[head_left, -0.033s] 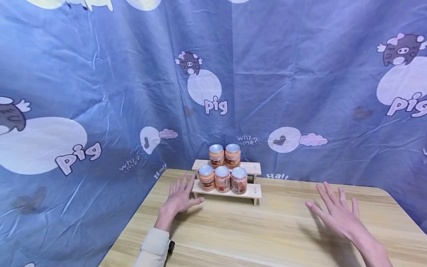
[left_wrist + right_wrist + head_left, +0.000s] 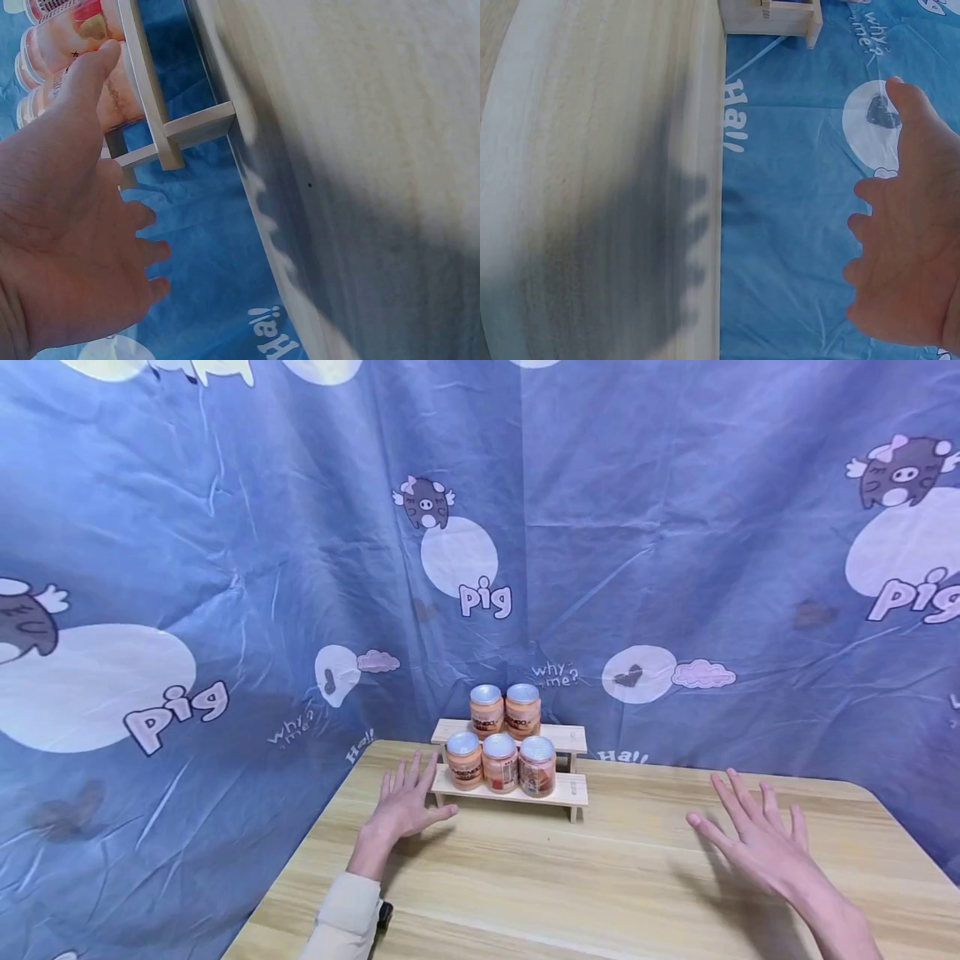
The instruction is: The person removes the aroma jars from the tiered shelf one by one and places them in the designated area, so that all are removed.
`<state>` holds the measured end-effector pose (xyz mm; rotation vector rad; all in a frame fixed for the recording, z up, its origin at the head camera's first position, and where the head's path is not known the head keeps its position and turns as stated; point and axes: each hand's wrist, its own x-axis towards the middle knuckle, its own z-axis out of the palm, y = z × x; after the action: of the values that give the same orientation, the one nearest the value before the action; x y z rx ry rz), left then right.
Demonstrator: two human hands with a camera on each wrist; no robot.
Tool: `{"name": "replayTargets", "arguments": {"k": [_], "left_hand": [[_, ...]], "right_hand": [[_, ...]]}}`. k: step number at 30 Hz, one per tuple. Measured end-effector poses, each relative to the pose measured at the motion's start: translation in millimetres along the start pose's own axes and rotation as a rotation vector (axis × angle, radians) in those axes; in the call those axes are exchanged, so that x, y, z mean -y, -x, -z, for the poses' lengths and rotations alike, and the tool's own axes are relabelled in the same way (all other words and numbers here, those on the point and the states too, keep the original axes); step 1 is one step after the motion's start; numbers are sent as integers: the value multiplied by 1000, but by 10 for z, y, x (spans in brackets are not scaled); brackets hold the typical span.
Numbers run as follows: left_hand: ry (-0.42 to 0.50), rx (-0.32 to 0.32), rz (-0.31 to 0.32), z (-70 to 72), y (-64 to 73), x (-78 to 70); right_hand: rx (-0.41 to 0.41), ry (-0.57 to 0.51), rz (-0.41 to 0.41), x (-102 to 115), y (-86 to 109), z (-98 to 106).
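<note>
My left hand (image 2: 401, 806) is spread just left of a small two-step wooden rack (image 2: 566, 789), thumb pointing toward its lower step. It holds nothing. On that lower step stand three orange jars with silvery lids, the left one (image 2: 464, 764), the middle one (image 2: 500, 767) and the right one (image 2: 537, 768). Two more such jars, a left one (image 2: 487, 714) and a right one (image 2: 522, 714), stand on the upper step. Far to the right of the rack, my right hand (image 2: 765, 843) hovers over the table with fingers apart and nothing in it.
The light wood-grain table (image 2: 555, 885) has a rounded corner at the back right. Behind it and along its left side hangs a blue curtain (image 2: 637, 568) printed with cartoon pigs. Both hands cast shadows on the tabletop.
</note>
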<state>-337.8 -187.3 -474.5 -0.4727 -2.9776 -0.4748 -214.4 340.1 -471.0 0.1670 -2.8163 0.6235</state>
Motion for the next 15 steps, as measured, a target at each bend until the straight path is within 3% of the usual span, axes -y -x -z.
{"name": "replayTargets", "arguments": {"k": [6,12,15], "left_hand": [[33,-13,16,-4,-51,98],[254,-92,-40,-59,-143,128],[403,-122,-21,-84,-166,135]], "right_hand": [[-31,-19,19,78,-44,26],[-73,-97,42,239,-41,109],[-71,-150,54,400,-93,135]]}}
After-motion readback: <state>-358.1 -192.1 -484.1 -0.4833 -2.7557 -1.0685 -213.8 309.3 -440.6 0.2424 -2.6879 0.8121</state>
